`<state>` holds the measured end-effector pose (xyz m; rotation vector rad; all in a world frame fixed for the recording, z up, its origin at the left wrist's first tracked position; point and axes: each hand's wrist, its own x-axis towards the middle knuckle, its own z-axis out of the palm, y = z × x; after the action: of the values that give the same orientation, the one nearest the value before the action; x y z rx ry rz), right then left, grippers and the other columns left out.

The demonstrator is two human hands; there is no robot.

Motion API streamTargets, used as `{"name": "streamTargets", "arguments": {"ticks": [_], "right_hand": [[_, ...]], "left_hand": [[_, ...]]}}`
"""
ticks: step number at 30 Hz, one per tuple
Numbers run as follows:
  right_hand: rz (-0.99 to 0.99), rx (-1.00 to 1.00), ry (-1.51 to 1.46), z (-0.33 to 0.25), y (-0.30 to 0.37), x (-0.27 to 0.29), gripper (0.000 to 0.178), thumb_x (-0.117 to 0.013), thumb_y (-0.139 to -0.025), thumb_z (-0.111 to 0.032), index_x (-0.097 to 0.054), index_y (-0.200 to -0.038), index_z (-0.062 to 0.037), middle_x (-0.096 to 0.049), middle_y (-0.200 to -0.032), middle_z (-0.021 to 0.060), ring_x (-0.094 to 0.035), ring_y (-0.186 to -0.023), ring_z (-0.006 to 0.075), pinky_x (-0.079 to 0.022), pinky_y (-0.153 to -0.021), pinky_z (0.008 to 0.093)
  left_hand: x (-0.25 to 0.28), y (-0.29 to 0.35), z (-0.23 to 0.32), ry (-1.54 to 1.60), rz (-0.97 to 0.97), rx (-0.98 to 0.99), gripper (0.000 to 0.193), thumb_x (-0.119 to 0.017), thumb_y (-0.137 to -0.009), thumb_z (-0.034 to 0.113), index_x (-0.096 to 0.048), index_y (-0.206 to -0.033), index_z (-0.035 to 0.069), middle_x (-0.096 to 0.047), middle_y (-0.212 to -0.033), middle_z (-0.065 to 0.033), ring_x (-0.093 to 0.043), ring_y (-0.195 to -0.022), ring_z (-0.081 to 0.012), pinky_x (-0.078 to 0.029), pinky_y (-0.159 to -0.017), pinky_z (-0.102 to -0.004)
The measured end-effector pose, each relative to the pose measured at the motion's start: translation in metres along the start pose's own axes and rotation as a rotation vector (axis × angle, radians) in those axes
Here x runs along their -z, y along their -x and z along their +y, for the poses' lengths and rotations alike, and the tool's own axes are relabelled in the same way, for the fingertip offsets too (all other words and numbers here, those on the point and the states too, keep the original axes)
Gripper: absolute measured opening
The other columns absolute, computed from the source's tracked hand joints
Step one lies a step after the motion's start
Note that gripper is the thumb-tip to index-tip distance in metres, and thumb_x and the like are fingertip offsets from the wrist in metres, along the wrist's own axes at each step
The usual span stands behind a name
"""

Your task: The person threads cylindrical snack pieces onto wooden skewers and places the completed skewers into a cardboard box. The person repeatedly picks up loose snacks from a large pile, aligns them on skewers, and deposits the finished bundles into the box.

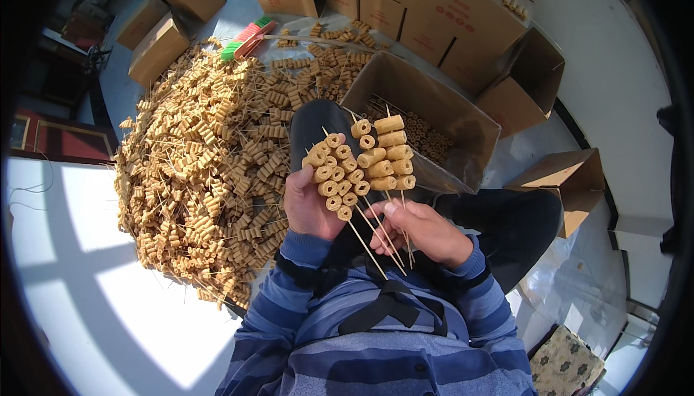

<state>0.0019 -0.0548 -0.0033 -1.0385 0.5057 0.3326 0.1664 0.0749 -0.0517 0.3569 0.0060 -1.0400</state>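
left hand [307, 204]: fingers closed round a fan of loaded skewers [347, 172], held above the lap
right hand [426, 230]: fingers pinched shut on the bare stick ends [387, 240]
risk: a loose grip could let skewers slide out and mix into the floor pile [210, 164]
open box [426, 121]: just beyond, part filled

skewer heap [210, 157] left, open box [426, 117] ahead
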Motion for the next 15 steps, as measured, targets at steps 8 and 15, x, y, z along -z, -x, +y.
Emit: {"name": "streamTargets", "arguments": {"ticks": [8, 15], "right_hand": [[-0.228, -0.07, -0.018, -0.001, -0.007, 0.009, 0.051, -0.03, -0.11, -0.037, -0.047, -0.139, 0.0008, -0.068, -0.076, 0.0117, -0.064, -0.057, 0.0142, -0.05, -0.051, 0.0222], [-0.214, -0.068, 0.015, 0.003, -0.01, 0.007, 0.052, -0.029, -0.11, -0.038, -0.043, -0.143, 0.0004, -0.069, -0.077, 0.014, -0.066, -0.056, 0.0158, -0.05, -0.047, 0.0214]], "left_hand": [[-0.012, -0.003, -0.005, -0.068, -0.073, -0.005, 0.078, -0.064, -0.082, 0.034, -0.039, -0.147, -0.002, -0.047, -0.147, -0.0237, -0.05, -0.133, -0.0416, -0.041, -0.112, -0.0554], [-0.015, -0.002, -0.002, -0.092, -0.058, 0.053, 0.083, -0.064, -0.08, 0.036, -0.037, -0.149, -0.001, -0.044, -0.148, -0.0271, -0.05, -0.132, -0.0432, -0.041, -0.111, -0.0568]]}}
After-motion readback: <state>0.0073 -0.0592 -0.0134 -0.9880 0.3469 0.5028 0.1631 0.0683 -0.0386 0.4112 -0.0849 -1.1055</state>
